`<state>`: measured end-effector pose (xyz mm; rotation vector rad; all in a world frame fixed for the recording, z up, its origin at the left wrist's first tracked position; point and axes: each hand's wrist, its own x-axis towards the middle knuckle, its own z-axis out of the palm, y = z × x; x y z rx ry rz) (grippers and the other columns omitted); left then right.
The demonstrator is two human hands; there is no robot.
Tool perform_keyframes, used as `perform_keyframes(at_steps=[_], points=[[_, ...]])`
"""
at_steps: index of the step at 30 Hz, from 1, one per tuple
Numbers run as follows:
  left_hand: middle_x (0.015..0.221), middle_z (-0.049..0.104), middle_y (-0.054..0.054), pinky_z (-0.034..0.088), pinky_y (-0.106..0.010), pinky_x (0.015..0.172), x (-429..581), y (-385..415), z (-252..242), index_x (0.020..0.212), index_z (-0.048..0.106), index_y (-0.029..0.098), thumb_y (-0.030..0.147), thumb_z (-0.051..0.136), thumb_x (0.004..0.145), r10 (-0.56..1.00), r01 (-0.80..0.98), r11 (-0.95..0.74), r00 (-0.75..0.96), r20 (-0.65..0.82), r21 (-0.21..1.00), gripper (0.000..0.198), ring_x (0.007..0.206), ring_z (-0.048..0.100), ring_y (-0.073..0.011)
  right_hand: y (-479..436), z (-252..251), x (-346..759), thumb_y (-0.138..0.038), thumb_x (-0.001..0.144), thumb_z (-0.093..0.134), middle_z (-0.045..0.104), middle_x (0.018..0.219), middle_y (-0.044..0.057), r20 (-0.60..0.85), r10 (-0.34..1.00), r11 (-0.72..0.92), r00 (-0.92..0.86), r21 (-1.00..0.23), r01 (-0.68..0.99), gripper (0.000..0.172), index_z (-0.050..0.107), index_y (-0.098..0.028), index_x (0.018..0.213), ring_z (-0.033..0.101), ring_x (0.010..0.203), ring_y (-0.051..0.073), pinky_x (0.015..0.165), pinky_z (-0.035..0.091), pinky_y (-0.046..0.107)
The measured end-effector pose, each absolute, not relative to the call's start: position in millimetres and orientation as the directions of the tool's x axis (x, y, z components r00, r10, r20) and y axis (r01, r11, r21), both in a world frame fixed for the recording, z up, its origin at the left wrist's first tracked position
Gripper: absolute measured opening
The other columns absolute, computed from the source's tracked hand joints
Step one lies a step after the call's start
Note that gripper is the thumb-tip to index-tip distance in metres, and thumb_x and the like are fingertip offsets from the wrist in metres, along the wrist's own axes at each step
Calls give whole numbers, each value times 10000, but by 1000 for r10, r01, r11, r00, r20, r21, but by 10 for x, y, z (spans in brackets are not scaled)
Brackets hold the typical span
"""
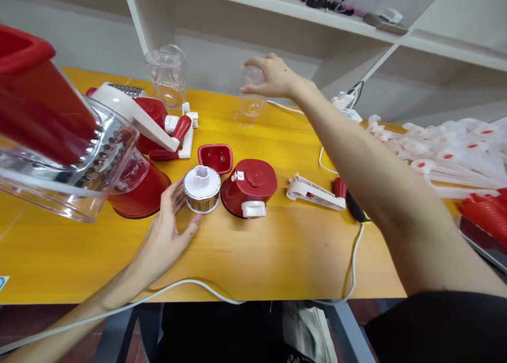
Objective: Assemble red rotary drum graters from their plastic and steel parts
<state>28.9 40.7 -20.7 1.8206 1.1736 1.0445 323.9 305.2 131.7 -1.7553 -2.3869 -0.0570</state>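
I see left hand [172, 228] open flat on table [277, 257], fingers loose, touching drum [202, 189], maybe to steady it. Red base [249, 189] just right of drum. Right hand [273, 75] far behind drum, fingers closed over clear cup [251, 96] top.

Right hand [273, 75]: fingers wrapped over clear plastic housing [251, 96], far across yellow table [277, 252].
Left hand [172, 223]: open, fingertips touching white grater drum [202, 190].
Beside drum: red base [249, 188].
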Motion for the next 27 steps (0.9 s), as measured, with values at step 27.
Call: perform_keyframes(at_steps=[27], points=[[1632,378,-147,352,-574,1245,127,335,-162,1536,321,275,409,705,889,900,450,-436,234,368,780,764,1497,420,-306,834,1404,3623,-755,946,366,432,1431,151,358,899,285,-253,-36,958,757,449,-224,1479,502,1246,268,1029,467,426]])
